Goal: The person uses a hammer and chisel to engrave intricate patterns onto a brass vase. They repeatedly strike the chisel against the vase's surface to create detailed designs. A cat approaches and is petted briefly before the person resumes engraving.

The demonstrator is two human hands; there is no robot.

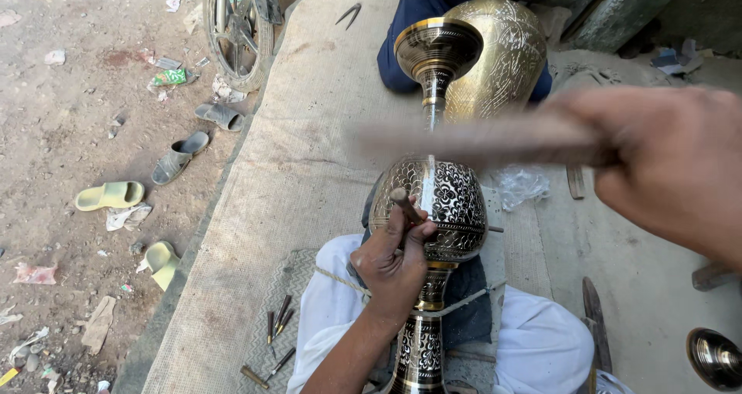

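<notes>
A tall engraved brass vase (437, 208) with black-and-silver patterning lies along my lap, its flared mouth (437, 46) pointing away. My left hand (396, 261) rests on the vase's round belly and is closed on a small metal chisel (405, 205) whose tip touches the surface. My right hand (661, 166) is raised close to the camera, gripping a wooden mallet (471, 141) that is blurred by motion above the chisel. White cloth (541, 346) covers my legs.
Another person in blue (421, 23) sits beyond with a large engraved brass pot (502, 50). Spare chisels (278, 324) lie on the woven mat (301, 154). Sandals (179, 156) and a motorcycle wheel (236, 27) are on the dirt at left. A brass bowl (715, 357) sits at right.
</notes>
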